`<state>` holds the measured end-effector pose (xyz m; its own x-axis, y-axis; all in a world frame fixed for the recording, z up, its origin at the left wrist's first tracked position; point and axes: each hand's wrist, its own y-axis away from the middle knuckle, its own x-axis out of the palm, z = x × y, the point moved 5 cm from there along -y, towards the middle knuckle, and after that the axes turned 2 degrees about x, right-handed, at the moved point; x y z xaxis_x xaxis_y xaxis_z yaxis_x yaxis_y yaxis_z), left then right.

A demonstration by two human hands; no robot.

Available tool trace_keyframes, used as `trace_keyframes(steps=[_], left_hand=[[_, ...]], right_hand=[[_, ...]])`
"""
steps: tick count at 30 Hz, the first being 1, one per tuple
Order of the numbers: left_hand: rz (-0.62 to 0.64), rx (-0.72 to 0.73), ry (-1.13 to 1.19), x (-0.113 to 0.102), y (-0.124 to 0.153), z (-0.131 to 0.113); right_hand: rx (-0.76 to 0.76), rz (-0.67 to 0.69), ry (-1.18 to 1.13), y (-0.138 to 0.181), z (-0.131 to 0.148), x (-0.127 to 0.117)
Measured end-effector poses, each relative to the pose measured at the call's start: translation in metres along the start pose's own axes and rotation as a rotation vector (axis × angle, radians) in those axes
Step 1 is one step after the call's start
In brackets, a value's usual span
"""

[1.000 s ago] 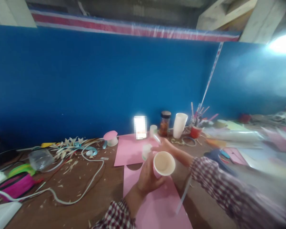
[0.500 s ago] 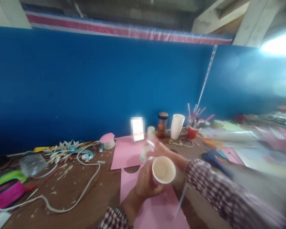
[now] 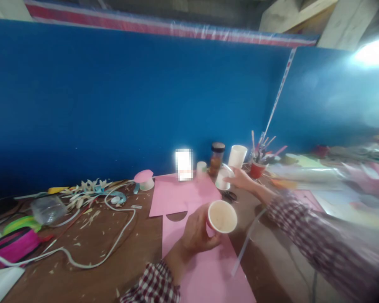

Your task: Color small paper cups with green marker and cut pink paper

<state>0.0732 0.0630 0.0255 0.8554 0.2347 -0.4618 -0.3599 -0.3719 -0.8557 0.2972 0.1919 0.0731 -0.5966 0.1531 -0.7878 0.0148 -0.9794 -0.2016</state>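
My left hand (image 3: 197, 231) is wrapped round a paper cup (image 3: 222, 216), whose open mouth is tilted toward me above the pink paper. My right hand (image 3: 240, 177) reaches to the back of the table, its fingers on a small white cup (image 3: 222, 180) that stands mouth down. A thin whitish piece (image 3: 228, 169) sticks out by those fingers; I cannot make out what it is. Just in front of that cup lie dark-handled scissors (image 3: 230, 195). Another small cup (image 3: 201, 167) stands upside down on the back sheet of pink paper (image 3: 170, 195).
Behind are a dark-lidded jar (image 3: 217, 158), a tall white cup stack (image 3: 238, 156) and a red pot (image 3: 258, 169) of brushes. At left, a white cable (image 3: 120, 235) winds past paper flowers (image 3: 88, 191) and a pink-topped cup (image 3: 144, 181). Blurred papers cover the right side.
My right hand has moved right with the small white cup, from over the pink paper to beside the jar. My left hand still holds its cup.
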Motion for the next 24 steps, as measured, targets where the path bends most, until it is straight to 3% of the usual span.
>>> trace_keyframes(steps=[12,18,24], left_hand=[[0.036,-0.033,0.014,0.002,0.001,0.001],[0.053,-0.053,0.044,0.004,0.001,0.003],[0.126,-0.14,0.113,0.007,0.001,0.01]], right_hand=[[0.076,-0.049,0.185,-0.002,-0.027,-0.001],[0.1,-0.105,0.112,0.002,-0.024,-0.008],[0.161,-0.266,-0.105,0.009,-0.006,-0.025]])
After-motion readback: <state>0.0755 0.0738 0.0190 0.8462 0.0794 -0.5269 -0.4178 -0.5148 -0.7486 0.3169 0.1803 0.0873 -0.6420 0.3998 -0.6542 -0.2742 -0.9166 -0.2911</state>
